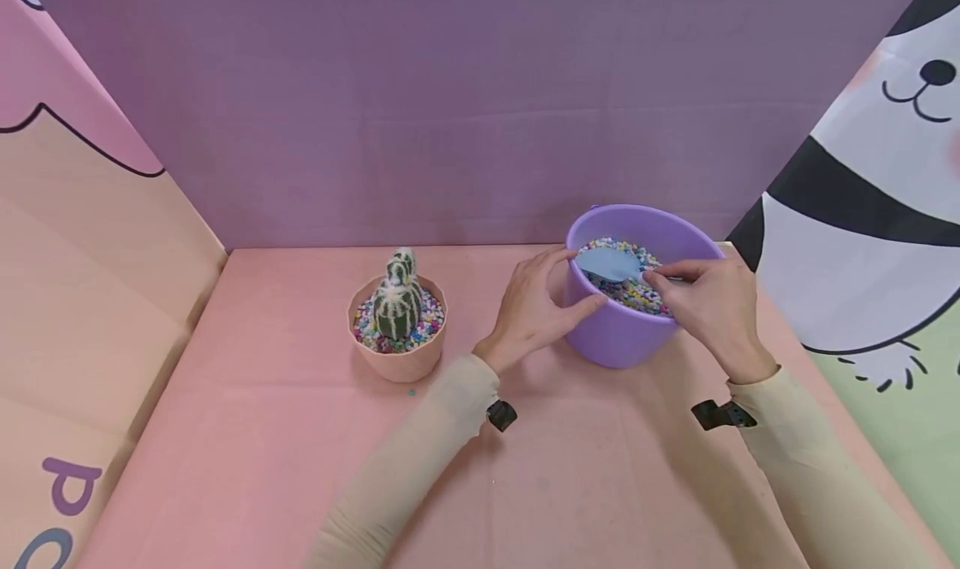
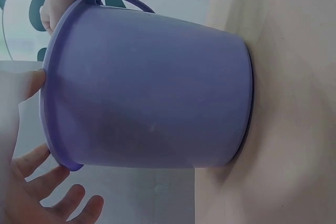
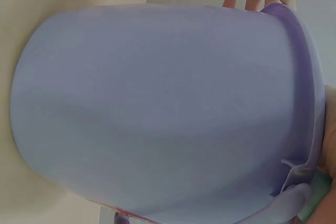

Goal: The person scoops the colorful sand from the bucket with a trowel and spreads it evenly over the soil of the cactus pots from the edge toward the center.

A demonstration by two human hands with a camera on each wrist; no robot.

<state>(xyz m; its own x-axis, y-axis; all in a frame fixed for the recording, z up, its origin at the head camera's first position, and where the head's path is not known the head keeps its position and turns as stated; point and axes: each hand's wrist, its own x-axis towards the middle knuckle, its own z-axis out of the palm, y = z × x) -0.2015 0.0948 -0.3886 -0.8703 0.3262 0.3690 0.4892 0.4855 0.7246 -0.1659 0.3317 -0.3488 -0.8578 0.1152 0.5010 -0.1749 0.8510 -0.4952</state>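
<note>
A purple bucket (image 1: pixel 619 336) stands at the right, holding many small multicoloured pebbles (image 1: pixel 637 300). My right hand (image 1: pixel 708 302), over the near right rim, pinches a light blue scoop (image 1: pixel 609 263). The scoop's blade lies above the pebbles inside the bucket. My left hand (image 1: pixel 534 306) touches the bucket's left rim with thumb and fingertips spread apart. In the left wrist view, the thumb and two fingers of the left hand (image 2: pixel 31 192) meet the rim, and the other fingers stand off it. To the left is a potted cactus (image 1: pixel 397 306) in a peach pot (image 1: pixel 401 365) topped with coloured pebbles.
The pink tabletop (image 1: pixel 247 436) meets a purple backdrop (image 1: pixel 480 111) behind the bucket. A loose teal pebble (image 1: pixel 412 392) lies in front of the pot. A panda-printed panel (image 1: pixel 877 277) rises at the right, and a beige panel (image 1: pixel 82 302) stands at the left.
</note>
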